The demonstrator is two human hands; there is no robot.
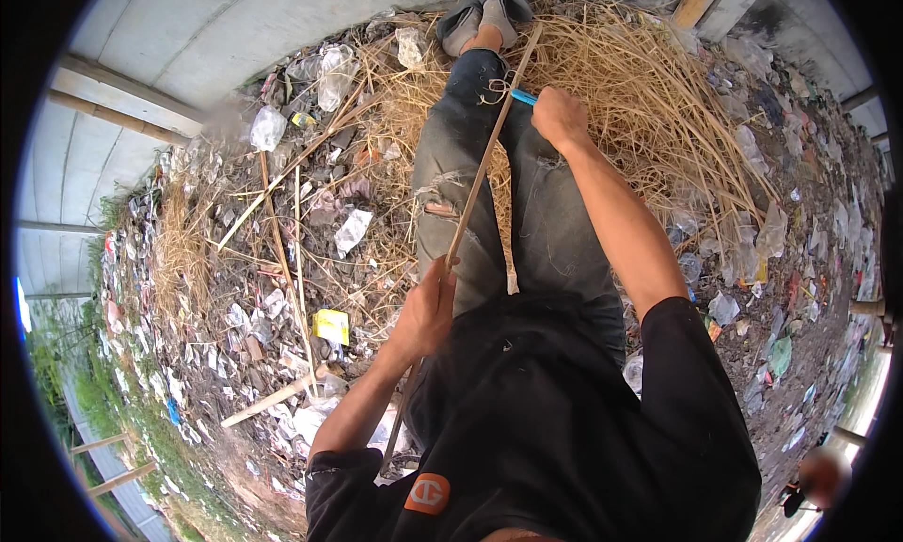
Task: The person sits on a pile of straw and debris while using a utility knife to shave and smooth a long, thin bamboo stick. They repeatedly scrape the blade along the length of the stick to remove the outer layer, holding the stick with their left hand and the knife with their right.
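A long, thin bamboo strip (478, 180) runs slantwise over my legs, from near my feet back past my left side. My left hand (425, 309) is closed around it beside my thigh. Farther out, my right hand (559, 117) is closed on a small blue tool (524, 97), whose tip meets the strip near my shin. Its blade, if any, does not show clearly. Pale curled shavings (493, 91) hang at that spot. My legs, in torn grey jeans (555, 222), stretch forward on the ground.
A heap of straw-like shavings (630, 109) lies right of my feet. Loose sticks (282, 250) and a yellow packet (331, 326) rest among plastic litter at left. A grey panel wall (235, 34) stands beyond my feet. Another person (820, 481) is blurred at lower right.
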